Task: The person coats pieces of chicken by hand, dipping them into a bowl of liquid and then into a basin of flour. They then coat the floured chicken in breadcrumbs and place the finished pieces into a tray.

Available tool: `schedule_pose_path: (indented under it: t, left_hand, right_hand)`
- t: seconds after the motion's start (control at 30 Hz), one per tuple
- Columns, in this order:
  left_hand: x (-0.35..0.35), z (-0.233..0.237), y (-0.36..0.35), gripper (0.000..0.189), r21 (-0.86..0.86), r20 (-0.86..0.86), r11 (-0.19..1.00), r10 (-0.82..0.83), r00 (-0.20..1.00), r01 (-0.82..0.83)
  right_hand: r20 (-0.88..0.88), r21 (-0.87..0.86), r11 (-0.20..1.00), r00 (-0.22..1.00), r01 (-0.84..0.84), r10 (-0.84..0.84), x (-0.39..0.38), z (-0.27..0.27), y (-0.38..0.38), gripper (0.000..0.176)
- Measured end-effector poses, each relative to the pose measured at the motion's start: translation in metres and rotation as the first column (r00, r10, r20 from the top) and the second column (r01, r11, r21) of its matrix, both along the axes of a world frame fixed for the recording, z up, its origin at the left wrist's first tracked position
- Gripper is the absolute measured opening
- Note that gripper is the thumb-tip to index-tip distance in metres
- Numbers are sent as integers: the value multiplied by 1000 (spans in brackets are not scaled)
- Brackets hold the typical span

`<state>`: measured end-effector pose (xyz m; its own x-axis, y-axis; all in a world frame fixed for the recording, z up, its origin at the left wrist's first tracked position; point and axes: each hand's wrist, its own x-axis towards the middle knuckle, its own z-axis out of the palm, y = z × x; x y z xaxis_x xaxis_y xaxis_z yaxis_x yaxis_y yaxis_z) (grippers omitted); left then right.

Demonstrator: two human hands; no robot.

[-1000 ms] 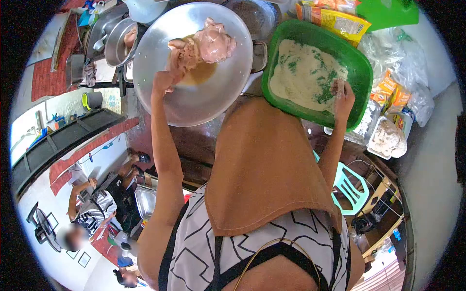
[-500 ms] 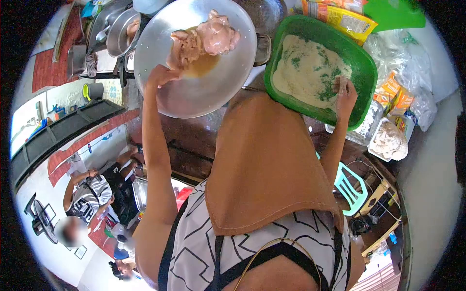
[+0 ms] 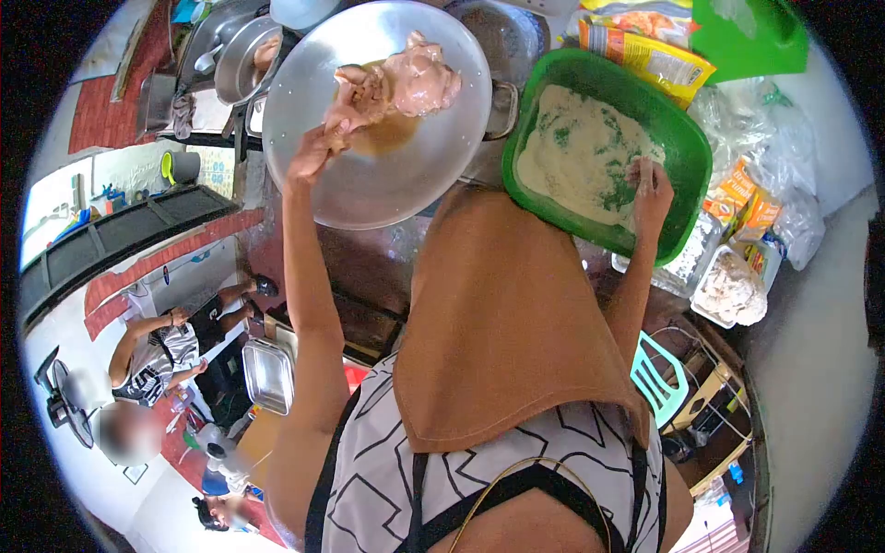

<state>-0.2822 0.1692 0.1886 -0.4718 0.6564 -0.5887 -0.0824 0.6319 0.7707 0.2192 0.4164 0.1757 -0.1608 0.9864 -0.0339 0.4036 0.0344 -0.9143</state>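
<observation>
A wide metal basin (image 3: 406,198) holds raw chicken pieces (image 3: 424,78) in a pool of brownish liquid. My left hand (image 3: 313,158) reaches over its near left side, fingers closed on the edge of a chicken piece (image 3: 338,140). To the right, a green plastic tub (image 3: 678,226) contains a layer of pale flour-like powder (image 3: 572,152). Inside the tub's right side is my right hand (image 3: 651,189), with powder on its bunched fingertips; whatever they hold, if anything, is hidden.
Yellow food packets (image 3: 645,57) lie behind the tub. At right are clear plastic bags (image 3: 793,138), orange packets (image 3: 758,217) and a white tray of pale, coated food (image 3: 733,281). A pot (image 3: 244,69) stands at upper left. Two people are in the room at lower left.
My left hand has moved up to the chicken, and its fingers have closed on a piece. My right hand stays in the powder. The view has shifted slightly.
</observation>
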Motion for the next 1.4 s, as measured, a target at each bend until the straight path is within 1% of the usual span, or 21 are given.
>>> schedule_pose_path:
  t: [0.07,0.1,0.17,0.2,0.27,0.3,0.33,0.37,0.43,0.47,0.57,0.63,0.67,0.73,0.87,0.93,0.97,1.07,1.13,1.27,1.4]
  left_hand:
    - [8,-9,3,31,324,283,916,146,948,-237]
    - [15,-4,8,31,334,276,910,153,949,-244]
    - [29,10,17,24,514,319,804,146,937,-300]
    - [30,11,19,24,520,360,786,155,920,-335]
    - [33,13,26,24,562,346,739,197,917,-371]
    - [37,15,28,25,586,347,703,231,909,-403]
    - [39,19,29,26,605,423,655,217,880,-452]
    - [39,24,30,26,613,418,646,223,881,-455]
    - [44,34,28,25,595,536,573,240,810,-564]
    - [43,33,24,25,596,536,567,247,807,-569]
    - [34,22,17,32,616,459,569,303,836,-544]
    - [33,14,8,31,547,314,644,435,844,-535]
    - [33,10,4,31,548,314,639,440,841,-539]
    - [37,9,-1,28,494,171,691,518,838,-528]
    - [46,12,-7,26,522,113,665,566,816,-534]
    - [51,14,-9,28,586,163,587,590,791,-559]
    - [53,16,-11,28,585,163,585,594,788,-562]
    - [59,26,-14,30,562,287,518,609,740,-645]
    - [60,28,-15,30,559,555,293,563,612,-776]
    - [68,31,-18,28,635,529,230,566,633,-737]
    - [67,15,-22,24,683,359,251,703,615,-686]
  right_hand:
    - [36,82,996,999,-18,15,2,1,6,33]
    - [79,119,992,996,-38,29,2,5,6,32]
    - [108,166,984,993,-70,52,-3,12,6,30]
    - [68,111,993,997,-49,42,-3,14,4,29]
    - [-33,11,1000,999,-18,18,-8,18,5,27]
    - [-37,16,999,999,-31,31,-7,19,4,27]
    - [-18,20,999,999,-33,34,-7,21,4,27]
    - [0,27,999,999,-34,34,-8,21,6,28]
    - [-9,32,999,999,-41,41,-11,24,7,29]
    - [-10,28,999,999,-37,38,-11,25,6,29]
    - [-7,1,999,999,-47,47,-9,19,9,29]
    - [2,14,998,998,-69,69,-8,17,9,29]
    - [9,29,996,997,-83,82,-8,15,11,29]
    - [11,18,995,995,-100,100,-10,16,12,28]
    - [34,41,991,992,-124,123,-15,17,11,26]
    - [28,28,989,989,-143,142,-14,15,13,28]
    - [21,15,988,988,-155,155,-13,14,14,29]
    - [-10,0,991,991,-136,136,-15,13,13,30]
    - [6,4,991,991,-135,135,-15,14,12,30]
    - [6,-6,989,989,-147,147,-14,9,15,29]
    - [39,47,985,986,-165,163,-14,3,20,30]
